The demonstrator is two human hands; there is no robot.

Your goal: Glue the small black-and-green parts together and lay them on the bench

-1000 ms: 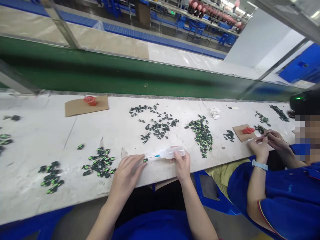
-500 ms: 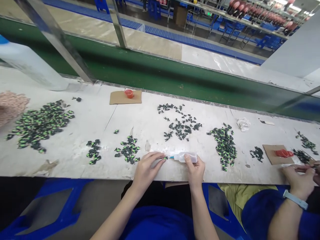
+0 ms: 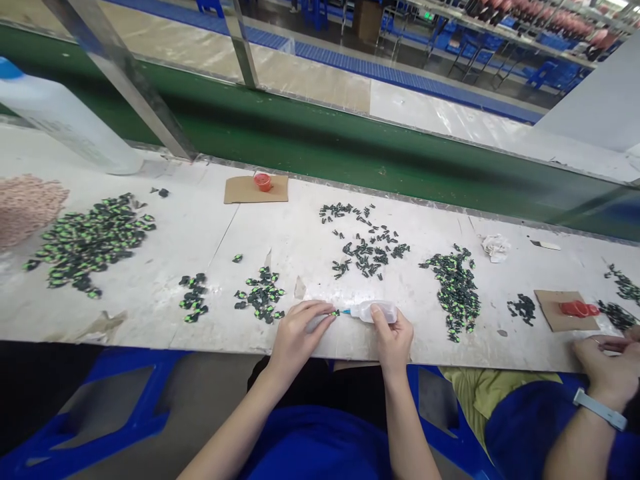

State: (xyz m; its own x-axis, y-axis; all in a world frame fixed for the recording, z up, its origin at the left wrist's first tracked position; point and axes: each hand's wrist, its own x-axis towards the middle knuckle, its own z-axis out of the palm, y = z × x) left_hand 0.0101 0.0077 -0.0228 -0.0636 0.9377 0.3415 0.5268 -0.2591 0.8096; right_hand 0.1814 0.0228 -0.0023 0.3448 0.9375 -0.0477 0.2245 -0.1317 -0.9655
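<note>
Between thumb and fingertips, my left hand pinches a small black-and-green part just above the white table. My right hand grips a clear squeeze bottle lying nearly level, its blue needle tip pointing left at the small part. Tip and part are very close; whether they touch I cannot tell. Left of my left hand lies a pile of black-and-green parts. Beyond the bottle small black pieces are scattered, and a larger pile of black-and-green pieces lies to the right.
A red cup stands on cardboard at the back. At far left are a large white jug, pink pieces and a big heap of parts. A co-worker's hands work at far right, beside another red cup.
The whole view has shifted slightly. The bottle is tilted a little more, and its tip sits a bit nearer the small part's end. Both grips stay the same.
</note>
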